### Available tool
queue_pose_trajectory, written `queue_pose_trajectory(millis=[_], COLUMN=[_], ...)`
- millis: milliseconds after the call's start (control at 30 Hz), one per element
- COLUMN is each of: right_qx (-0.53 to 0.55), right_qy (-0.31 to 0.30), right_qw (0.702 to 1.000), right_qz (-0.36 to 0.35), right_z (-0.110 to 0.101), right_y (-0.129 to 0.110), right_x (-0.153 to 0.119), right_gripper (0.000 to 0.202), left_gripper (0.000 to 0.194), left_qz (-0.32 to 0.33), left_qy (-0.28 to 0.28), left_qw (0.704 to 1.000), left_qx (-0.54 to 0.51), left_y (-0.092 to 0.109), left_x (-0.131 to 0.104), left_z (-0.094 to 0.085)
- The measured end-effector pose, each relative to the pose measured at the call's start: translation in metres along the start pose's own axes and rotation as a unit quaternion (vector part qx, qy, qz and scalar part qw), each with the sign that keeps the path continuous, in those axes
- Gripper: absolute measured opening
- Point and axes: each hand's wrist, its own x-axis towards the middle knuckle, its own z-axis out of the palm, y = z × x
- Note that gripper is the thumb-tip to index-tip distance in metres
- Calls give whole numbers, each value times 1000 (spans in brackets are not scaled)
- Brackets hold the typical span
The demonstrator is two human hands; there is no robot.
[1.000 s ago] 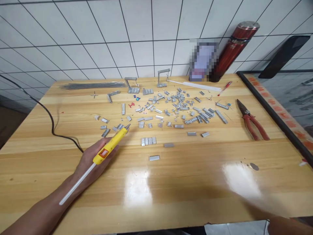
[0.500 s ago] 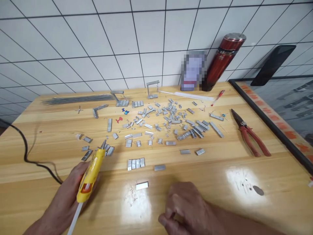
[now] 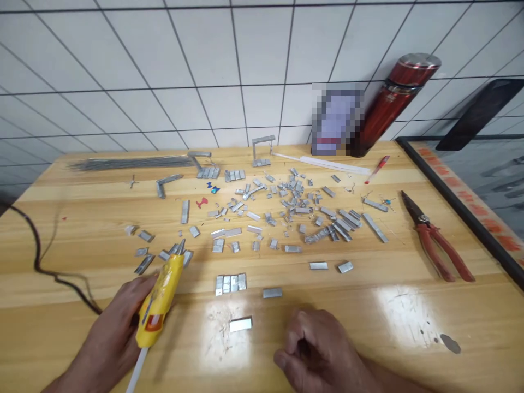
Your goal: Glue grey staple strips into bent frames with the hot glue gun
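l. hand (image 3: pixel 114 327) is wrapped round the yellow glue gun (image 3: pixel 161 297), nozzle pointing away over a few small gray pcs (image 3: pixel 187 258) (can't tell if touching), w/ a white glue stick (image 3: pixel 138 368) out the back. landmark = the row of four gray pcs (image 3: pixel 231 284) on the counter (image 3: pixel 82 240); the gun is just left of it. r. hand (image 3: pixel 317 349) is curled in a loose fist, nearer than the row & to its right, on no pc i can see; can't tell if anything's tucked inside. a flat strip (image 3: pixel 240 324) lies just nearer than the row, a second strip (image 3: pixel 272 293) just right of it, both apart from it. beyond the row: scattered gray pcs (image 3: pixel 297 185) & two bracket-like builds (image 3: pixel 208 173); pliers (image 3: pixel 423 220) well to its right. step looks like gluing prep: gun in hand, no pc lifted afaict. next move prob. calls for r. hand to uncurl & pinch one loose strip, fingers clear of a maybe-hot nozzle.
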Motion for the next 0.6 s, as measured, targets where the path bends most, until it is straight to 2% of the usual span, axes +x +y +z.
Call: queue_pose_trajectory(millis=[100,167,200,267,333,467,600], right_qx=[-34,-54,-68,-105,-148,-200,-249], right_qy=[-13,-20,-20,-23,1,14,-39], right_qw=[999,998,997,992,988,979,968], right_qz=[-11,-30,-44,-73,-49,-27,-18], right_z=[-6,-9,-11,-14,-17,-21,-21], right_y=[-6,-6,-5,-2,2,6,2], right_x=[2,5,6,10,15,24,28], right_gripper=[22,20,18,14,12,5,15], left_gripper=[41,29,28,28,26,24,24], left_qz=[-3,2,8,19,45,62,66], left_qy=[45,25,16,53,78,84,82], left_qw=[997,997,997,995,992,988,986], left_qx=[-65,-67,-72,-84,-91,-110,-128], left_y=[18,26,28,29,29,31,35], left_x=[8,11,12,12,11,12,14], left_z=[-6,-9,-10,-11,-11,-15,-21])
